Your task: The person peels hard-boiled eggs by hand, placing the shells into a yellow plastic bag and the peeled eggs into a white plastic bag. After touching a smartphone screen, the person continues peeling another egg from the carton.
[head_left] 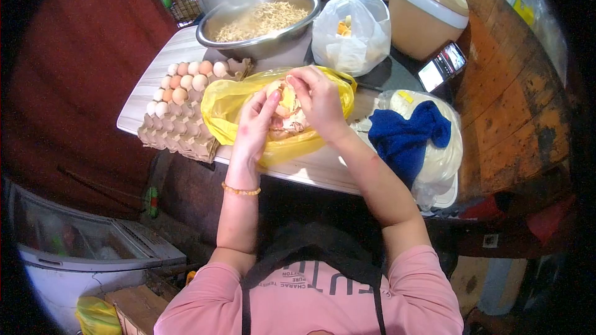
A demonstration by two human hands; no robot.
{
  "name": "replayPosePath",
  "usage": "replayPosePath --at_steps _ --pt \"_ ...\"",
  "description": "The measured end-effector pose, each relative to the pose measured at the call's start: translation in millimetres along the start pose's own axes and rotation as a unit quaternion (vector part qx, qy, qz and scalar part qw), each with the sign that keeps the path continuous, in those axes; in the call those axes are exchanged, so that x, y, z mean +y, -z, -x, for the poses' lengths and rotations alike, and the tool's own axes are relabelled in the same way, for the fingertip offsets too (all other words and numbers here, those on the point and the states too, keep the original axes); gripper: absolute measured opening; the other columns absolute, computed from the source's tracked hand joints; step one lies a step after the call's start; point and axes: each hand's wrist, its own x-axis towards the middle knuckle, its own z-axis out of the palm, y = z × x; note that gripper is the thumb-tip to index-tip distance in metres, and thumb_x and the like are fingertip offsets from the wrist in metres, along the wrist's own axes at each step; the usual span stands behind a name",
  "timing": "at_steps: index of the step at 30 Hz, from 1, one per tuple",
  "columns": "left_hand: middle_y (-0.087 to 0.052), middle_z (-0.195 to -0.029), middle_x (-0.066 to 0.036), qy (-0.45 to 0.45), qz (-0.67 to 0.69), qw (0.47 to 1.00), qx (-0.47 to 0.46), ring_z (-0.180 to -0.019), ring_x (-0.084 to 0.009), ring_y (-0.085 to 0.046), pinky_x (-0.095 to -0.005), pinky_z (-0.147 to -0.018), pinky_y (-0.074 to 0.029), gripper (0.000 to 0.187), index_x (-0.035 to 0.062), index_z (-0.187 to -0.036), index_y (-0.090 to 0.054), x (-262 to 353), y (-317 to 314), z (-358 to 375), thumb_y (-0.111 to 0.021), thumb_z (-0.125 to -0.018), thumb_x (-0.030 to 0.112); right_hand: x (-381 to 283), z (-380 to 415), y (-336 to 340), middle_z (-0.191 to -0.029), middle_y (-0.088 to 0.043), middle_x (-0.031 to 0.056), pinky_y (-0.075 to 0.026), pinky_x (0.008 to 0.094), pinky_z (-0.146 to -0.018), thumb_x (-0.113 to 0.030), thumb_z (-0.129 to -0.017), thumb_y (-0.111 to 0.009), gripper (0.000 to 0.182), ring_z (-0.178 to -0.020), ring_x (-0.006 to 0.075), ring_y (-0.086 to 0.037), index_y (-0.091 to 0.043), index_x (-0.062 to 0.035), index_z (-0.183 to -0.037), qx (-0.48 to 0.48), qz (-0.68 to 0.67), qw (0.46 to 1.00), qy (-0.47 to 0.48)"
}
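Both hands meet over an opened yellow plastic bag [223, 108] near the table's front edge. My left hand [253, 118] is closed with its thumb up against a pale yellowish, thin-looking piece [287, 100]. The fingers of my right hand [320, 100] pinch the far edge of this same piece; its exact kind I cannot make out. Below the hands, pinkish, flaky bits [290, 125] lie inside the bag. Left of the bag, brown and white eggs [180, 95] fill the far part of a cardboard egg tray [177, 130], while its near cups hold none.
A steel basin [261, 43] of pale shreds stands at the back. Beside it are a white plastic bag [354, 37] and a beige lidded container [422, 25]. A phone [442, 67] leans at the right, above a blue cloth [403, 136] on a clear bag.
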Motion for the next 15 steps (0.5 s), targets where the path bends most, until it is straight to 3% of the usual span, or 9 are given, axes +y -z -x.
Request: replayPosePath --at_steps 4,8,10,12,15 --pt "-0.063 -0.093 0.001 -0.002 0.018 1.0 -0.007 -0.07 -0.0023 -0.055 -0.0161 -0.057 -0.041 0.033 0.0029 -0.118 -0.059 0 1 0 -0.057 -0.094 0.027 0 -1 0 -0.081 -0.063 0.0159 -0.049 0.0351 -0.065 -0.005 -0.085 -0.061 0.009 -0.074 0.0307 -0.063 -0.062 0.0031 -0.089 -0.007 -0.082 0.99 -0.113" --pt "-0.063 -0.095 0.001 -0.006 0.025 1.0 -0.004 -0.071 -0.0022 -0.055 -0.016 -0.057 -0.041 0.035 0.0029 -0.121 -0.056 1 0 1 -0.057 -0.095 0.026 6 -1 -2 -0.081 -0.063 0.0161 -0.049 0.0341 -0.066 -0.006 -0.086 -0.06 0.01 -0.075 0.0289 -0.064 -0.063 0.0033 -0.089 -0.004 -0.11 0.985 -0.136" --pt "-0.063 -0.095 0.001 -0.003 0.02 1.0 0.007 -0.071 -0.0022 -0.055 -0.0159 -0.057 -0.041 0.035 0.0028 -0.121 -0.055 1 0 1 -0.057 -0.094 0.025 0 -5 4 -0.079 -0.063 0.0158 -0.049 0.034 -0.065 -0.008 -0.087 -0.059 0.012 -0.073 0.0273 -0.064 -0.063 0.0033 -0.089 0.002 -0.174 0.961 -0.214" --pt "-0.063 -0.101 -0.002 -0.014 0.022 1.0 0.003 -0.075 -0.0065 -0.06 -0.0185 -0.064 -0.047 0.035 0.0028 -0.122 -0.052 0 3 0 -0.051 -0.097 0.027 7 -5 8 -0.079 -0.064 0.0156 -0.05 0.0338 -0.064 -0.009 -0.087 -0.06 0.013 -0.072 0.0261 -0.064 -0.064 0.0033 -0.089 -0.015 -0.157 0.967 -0.2" --pt "-0.063 -0.1 -0.002 -0.013 0.002 1.0 0.006 -0.076 -0.0058 -0.06 -0.0186 -0.066 -0.048 0.034 0.0034 -0.121 -0.052 -6 12 -4 -0.053 -0.097 0.026 20 -6 5 -0.079 -0.064 0.0153 -0.05 0.0334 -0.063 -0.01 -0.087 -0.06 0.015 -0.069 0.0243 -0.065 -0.064 0.0036 -0.089 -0.067 -0.118 0.979 -0.15"
